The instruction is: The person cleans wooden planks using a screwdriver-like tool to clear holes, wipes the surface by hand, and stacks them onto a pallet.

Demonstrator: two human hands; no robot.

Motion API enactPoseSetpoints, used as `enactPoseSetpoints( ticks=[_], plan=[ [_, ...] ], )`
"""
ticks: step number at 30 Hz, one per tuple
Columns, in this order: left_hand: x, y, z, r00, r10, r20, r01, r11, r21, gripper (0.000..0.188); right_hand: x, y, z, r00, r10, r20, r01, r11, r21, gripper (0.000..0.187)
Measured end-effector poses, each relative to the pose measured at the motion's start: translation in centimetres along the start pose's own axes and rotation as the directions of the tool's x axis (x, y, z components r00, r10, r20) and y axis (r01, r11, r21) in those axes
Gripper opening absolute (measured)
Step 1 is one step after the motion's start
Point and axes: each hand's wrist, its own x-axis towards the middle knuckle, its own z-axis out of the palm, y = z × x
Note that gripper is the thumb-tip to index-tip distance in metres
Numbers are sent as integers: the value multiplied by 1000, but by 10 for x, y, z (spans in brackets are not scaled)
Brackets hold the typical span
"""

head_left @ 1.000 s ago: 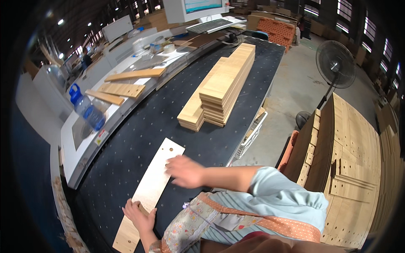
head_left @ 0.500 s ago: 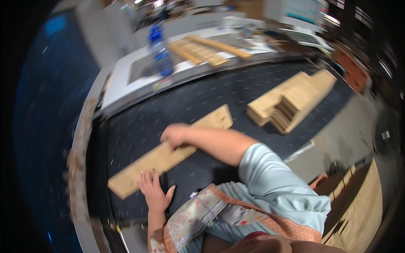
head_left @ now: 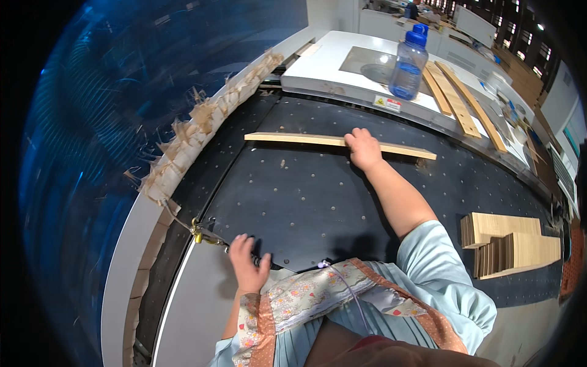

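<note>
My right hand (head_left: 364, 149) is closed on the upper edge of a long pale wooden board (head_left: 293, 139). The board stands on its narrow side, or tilted nearly so, over the black dotted tabletop (head_left: 299, 196). Close to my body, my left hand (head_left: 249, 264) has its fingers raised and the thumb apart, with no board in it. Just beyond its fingertips lies a brass fitting (head_left: 199, 231) joined to a thin hose. A dark piece partly behind the fingers is too hidden to name.
Stacked wooden boards (head_left: 504, 229) lie at the right of the tabletop. Across the far side, a white machine bed (head_left: 330, 52) carries a blue-capped water bottle (head_left: 408, 67) and several wooden strips (head_left: 452, 98). A ragged, tape-wrapped rail (head_left: 202, 125) borders the left, beside blue sheeting (head_left: 122, 92).
The board has gone from lying flat to standing on edge, farther from me, still in my right hand. My left hand has come off it and drawn back. My view has turned left.
</note>
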Motion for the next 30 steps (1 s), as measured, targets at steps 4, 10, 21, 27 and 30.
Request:
enactPoseSetpoints(
  ticks=[4,10,21,27,30],
  plan=[
    [-10,-55,-20,846,-292,-447,367,926,89,56,-1,6,2,996,84,17,-84,996,16,21],
    [13,-106,-31,899,-371,-231,423,871,249,43,10,24,-34,992,86,-92,-89,996,-20,15],
    [24,-106,-32,941,-325,-91,294,923,-249,31,3,43,-129,956,218,-199,-238,968,-83,12],
    [-64,-65,-82,771,-595,229,522,795,308,36,-2,44,-145,934,341,-110,-342,940,10,15],
    [-55,-36,-91,588,-690,422,548,724,420,40,-9,51,-135,932,354,-73,-354,935,15,21]
  ],
)
